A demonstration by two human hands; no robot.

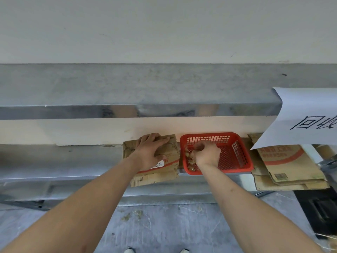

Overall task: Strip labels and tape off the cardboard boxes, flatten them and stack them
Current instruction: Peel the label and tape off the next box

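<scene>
Your left hand (148, 152) lies flat and open on the cardboard box (155, 161), which sits on the metal bench (73, 161). Your right hand (207, 154) is in the red basket (235, 152) just beside the box, its grip pinching crumpled tape (190, 157). Flat boxes (290, 167) lie stacked to the right.

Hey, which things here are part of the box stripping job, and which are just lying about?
Job: cardboard box under the left hand; red basket with tape scraps, right hand over it; flattened boxes stacked at right.

Lying about: paper sign; black case; floor debris.
</scene>
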